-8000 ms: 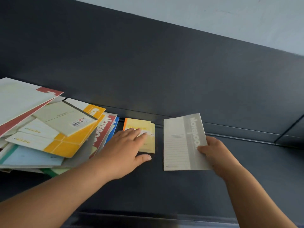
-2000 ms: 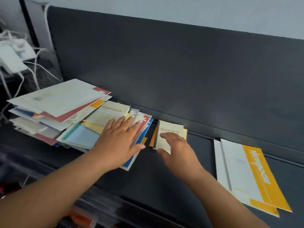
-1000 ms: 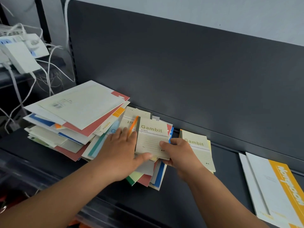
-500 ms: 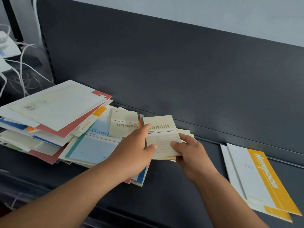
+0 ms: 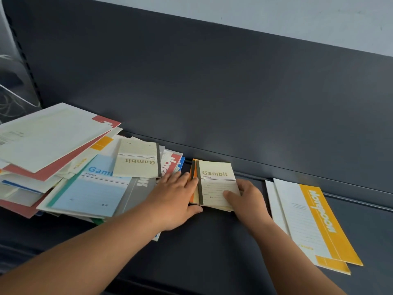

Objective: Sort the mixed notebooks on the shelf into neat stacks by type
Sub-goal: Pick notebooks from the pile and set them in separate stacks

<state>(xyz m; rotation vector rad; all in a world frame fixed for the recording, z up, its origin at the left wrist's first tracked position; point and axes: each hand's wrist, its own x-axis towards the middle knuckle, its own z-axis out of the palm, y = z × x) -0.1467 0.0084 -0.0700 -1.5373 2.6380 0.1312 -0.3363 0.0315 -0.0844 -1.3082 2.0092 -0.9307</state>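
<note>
Down since half a second ago, the small cream Gambit notebook tops its centre stack. Leftward, the big mixed paper pile remains unsorted. The left hand, fingers straight, squares the stack. The right hand pinches the notebook. Orange-banded white notebooks lie stacked right.

Cream lined notebook; dark-grey shelf

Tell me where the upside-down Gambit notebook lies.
The upside-down Gambit notebook lies left of centre in the head view, on the mixed pile, overlapping the blue notebook.

A dark grey back panel rises from the rear edge of the shelf — pale wall above (blurred white cables far left).
</note>
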